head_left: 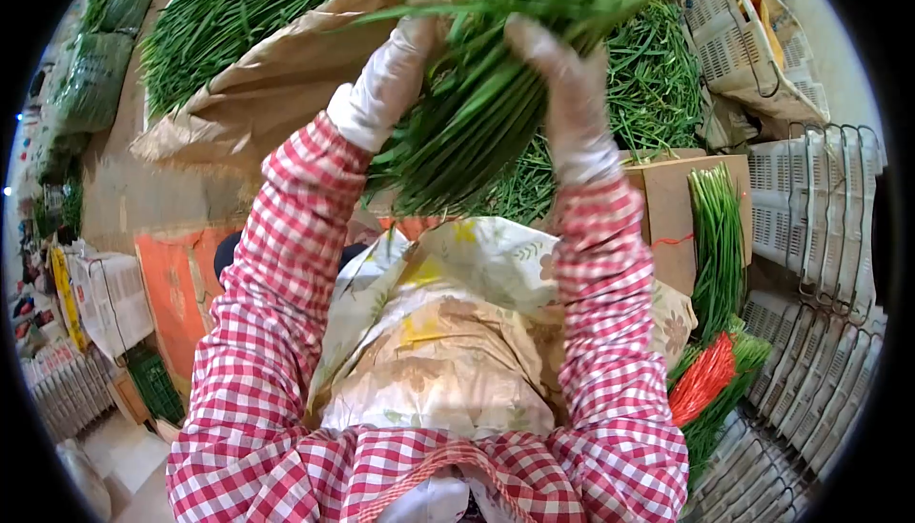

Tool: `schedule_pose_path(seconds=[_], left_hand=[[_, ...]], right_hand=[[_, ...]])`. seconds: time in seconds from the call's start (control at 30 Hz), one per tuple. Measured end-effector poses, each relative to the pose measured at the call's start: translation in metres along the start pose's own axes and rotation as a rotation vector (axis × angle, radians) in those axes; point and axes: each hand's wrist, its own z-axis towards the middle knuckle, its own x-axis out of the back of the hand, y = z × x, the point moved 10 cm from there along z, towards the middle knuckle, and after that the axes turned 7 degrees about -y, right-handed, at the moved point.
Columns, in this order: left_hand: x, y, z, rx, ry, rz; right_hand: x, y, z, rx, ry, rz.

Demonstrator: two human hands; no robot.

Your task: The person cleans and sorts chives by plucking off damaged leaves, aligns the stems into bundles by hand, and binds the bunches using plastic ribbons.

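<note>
A large bunch of garlic chives [486, 113] is held up in front of me between both hands, its upper leaves smeared by motion. My left hand [396, 70], in a whitish glove, grips the bunch's left side, with its fingertips partly hidden by the leaves. On the other side my right hand [570, 94], gloved too and blurred, is closed against the stalks with the thumb in front. Below and behind the bunch lies a heap of loose chives [653, 85]. A patterned apron [434, 332] covers my lap.
More chives [257, 9] lie at the upper left by a brown cloth [276, 70]. To the right, a chive bundle [720, 247] rests on a cardboard box [672, 201], near red ties [703, 380]. White crates [810, 204] line the right side; wrapped bales [91, 75] stand far left.
</note>
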Motion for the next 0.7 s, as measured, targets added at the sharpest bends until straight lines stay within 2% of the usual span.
schedule_pose_path(seconds=[0.03, 0.07, 0.1, 0.17, 0.2, 0.23, 0.27, 0.3, 0.33, 0.4, 0.47, 0.5, 0.53, 0.57, 0.6, 0.67, 0.7], left_hand=[[-0.022, -0.005, 0.003, 0.128, -0.087, -0.434], [-0.025, -0.004, -0.009, 0.138, -0.058, -0.329], [-0.028, -0.003, -0.021, 0.151, -0.03, -0.225], [-0.052, 0.017, -0.032, 0.125, 0.131, -0.43], [-0.034, -0.012, -0.041, 0.137, 0.317, -0.614], [-0.04, -0.005, -0.049, 0.148, 0.256, -0.748], [-0.049, 0.004, -0.06, 0.163, 0.193, -0.876], [-0.04, 0.005, -0.065, 0.112, 0.286, -0.849], [-0.035, 0.0, -0.073, 0.073, 0.267, -0.886], [-0.015, 0.002, -0.086, 0.028, 0.332, -0.66], [-0.019, 0.011, -0.094, 0.004, 0.356, -0.743], [-0.023, 0.012, -0.096, 0.013, 0.344, -0.755], [-0.028, 0.014, -0.098, 0.027, 0.33, -0.767], [-0.041, 0.024, -0.103, 0.068, 0.367, -0.796], [-0.037, 0.018, -0.107, 0.077, 0.423, -0.753], [-0.046, 0.023, -0.113, 0.051, 0.495, -0.805], [-0.048, 0.02, -0.115, 0.046, 0.498, -0.884]], right_hand=[[-0.012, -0.018, 0.012, -0.06, -0.072, -0.066], [-0.024, -0.028, 0.02, -0.118, -0.143, -0.135], [-0.037, -0.039, 0.024, -0.021, -0.14, -0.159], [-0.054, -0.032, 0.038, 0.191, -0.142, -0.214], [-0.064, -0.029, 0.039, 0.276, -0.116, -0.247], [-0.073, -0.02, 0.036, 0.181, -0.11, -0.259], [-0.069, -0.003, 0.023, -0.048, -0.093, -0.148], [-0.068, 0.006, 0.019, -0.156, -0.168, -0.016], [-0.061, 0.018, 0.013, -0.268, -0.247, 0.117], [-0.029, 0.012, -0.003, -0.297, -0.176, -0.165], [-0.023, 0.033, -0.039, -0.583, -0.26, -0.162], [-0.044, 0.027, -0.058, -0.572, -0.408, -0.333], [-0.032, 0.051, -0.083, -0.705, -0.349, -0.56], [-0.057, 0.028, -0.104, -0.703, -0.389, -0.623], [-0.08, 0.019, -0.117, -0.626, -0.458, -0.554], [-0.077, 0.023, -0.135, -0.33, -0.409, -1.375], [-0.079, 0.024, -0.146, -0.424, -0.381, -1.532]])
